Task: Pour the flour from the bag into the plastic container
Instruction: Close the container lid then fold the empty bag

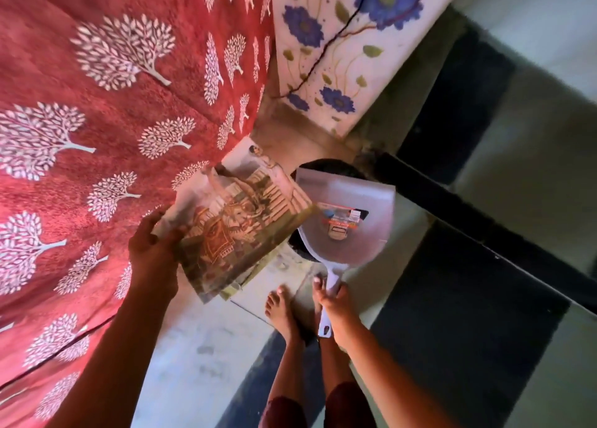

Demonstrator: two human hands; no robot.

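My left hand grips a folded printed paper sheet with a brown and orange picture, tilted so its right edge meets a white plastic dustpan. My right hand is closed around the dustpan's handle and holds the pan over a dark round bin on the floor. No flour bag or plastic container can be made out. More paper sheets lie under the held sheet on the floor.
A bed with a red cover with white tree prints fills the left. A white cloth with blue flowers hangs behind the bin. My bare feet stand on a pale and dark tiled floor.
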